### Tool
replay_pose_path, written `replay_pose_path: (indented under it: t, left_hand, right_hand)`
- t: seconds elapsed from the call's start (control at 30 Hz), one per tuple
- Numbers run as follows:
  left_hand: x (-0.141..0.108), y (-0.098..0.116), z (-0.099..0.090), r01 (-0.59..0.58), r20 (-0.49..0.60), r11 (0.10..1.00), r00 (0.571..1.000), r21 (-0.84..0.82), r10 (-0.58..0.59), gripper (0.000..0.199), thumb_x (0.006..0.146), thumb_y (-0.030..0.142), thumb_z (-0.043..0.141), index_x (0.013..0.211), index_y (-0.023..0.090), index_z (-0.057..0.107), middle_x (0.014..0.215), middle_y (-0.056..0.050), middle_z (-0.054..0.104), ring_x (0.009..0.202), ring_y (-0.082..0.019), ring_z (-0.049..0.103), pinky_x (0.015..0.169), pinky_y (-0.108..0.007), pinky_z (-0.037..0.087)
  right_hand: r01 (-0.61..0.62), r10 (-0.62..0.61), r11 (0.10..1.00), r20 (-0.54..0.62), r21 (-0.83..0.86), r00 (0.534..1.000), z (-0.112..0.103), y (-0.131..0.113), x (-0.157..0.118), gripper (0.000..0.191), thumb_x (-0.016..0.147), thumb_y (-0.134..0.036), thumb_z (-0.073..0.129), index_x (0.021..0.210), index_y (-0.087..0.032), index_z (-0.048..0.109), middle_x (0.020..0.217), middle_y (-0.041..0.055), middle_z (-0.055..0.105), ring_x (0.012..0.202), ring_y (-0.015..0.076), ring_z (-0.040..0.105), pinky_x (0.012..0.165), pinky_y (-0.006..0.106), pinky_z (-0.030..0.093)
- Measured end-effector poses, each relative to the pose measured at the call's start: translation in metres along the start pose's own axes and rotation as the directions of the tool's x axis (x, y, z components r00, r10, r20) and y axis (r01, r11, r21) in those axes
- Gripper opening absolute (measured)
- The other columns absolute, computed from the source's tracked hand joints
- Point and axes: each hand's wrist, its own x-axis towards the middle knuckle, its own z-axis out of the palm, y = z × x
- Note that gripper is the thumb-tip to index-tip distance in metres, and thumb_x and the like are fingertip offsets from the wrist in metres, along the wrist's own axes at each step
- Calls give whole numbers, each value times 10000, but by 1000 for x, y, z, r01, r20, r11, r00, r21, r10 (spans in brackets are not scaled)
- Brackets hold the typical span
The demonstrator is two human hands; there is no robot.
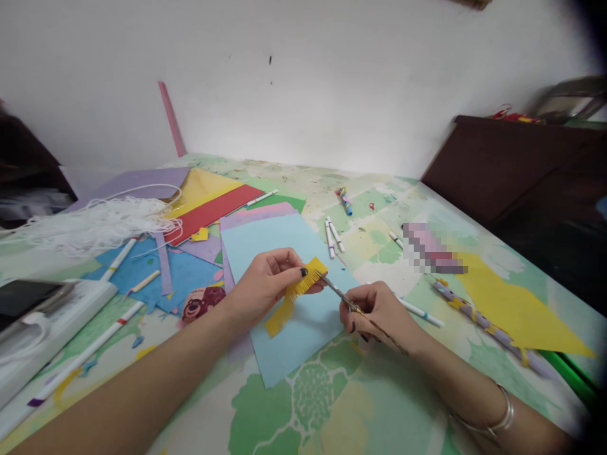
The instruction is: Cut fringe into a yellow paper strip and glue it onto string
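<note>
Between the thumb and fingers of my left hand is a strip of yellow paper, cut into a fine fringe along one edge. My right hand is closed round a pair of scissors, whose blade tips meet the upper end of the strip. Part of the scissors' handles is hidden by my fingers. Both hands are above a light blue sheet of paper, which lies on a purple sheet.
White string is heaped at the left on coloured paper. A phone rests on a white power strip. White markers lie beyond the blue sheet. To the right are a yellow sheet and a decorated purple stick.
</note>
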Motion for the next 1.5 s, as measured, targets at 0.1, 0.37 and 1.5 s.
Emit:
replay_pose_path:
  t: [0.1, 0.37, 1.5]
  left_hand:
    - [1, -1, 0, 1, 3, 1000, 1000, 13, -1, 158, 770, 154, 635, 661, 125, 524, 746, -61, 716, 813, -202, 691, 786, -335, 533]
    - [-1, -2, 1, 3, 6, 1000, 1000, 18, -4, 157, 776, 161, 634, 672, 128, 521, 771, -61, 716, 823, -193, 688, 806, -347, 529]
    - [0, -1, 3, 13, -2, 1000, 1000, 24, -12, 168, 755, 190, 660, 662, 129, 534, 799, -74, 716, 841, -213, 685, 848, -398, 519]
  right_hand:
    - [-8, 8, 1000, -9, -3, 1000, 0, 0, 0, 154, 620, -234, 684, 595, -121, 583, 392, -62, 423, 376, 54, 367, 365, 159, 284]
    - [-22, 22, 999, -30, -26, 999, 1, -6, 1, 144, 616, -229, 673, 581, -118, 588, 394, -64, 412, 378, 52, 355, 365, 164, 264]
    - [-24, 22, 999, -37, -43, 999, 1, -3, 1, 89, 626, -180, 639, 570, -121, 604, 372, -68, 432, 370, 43, 361, 368, 154, 267]
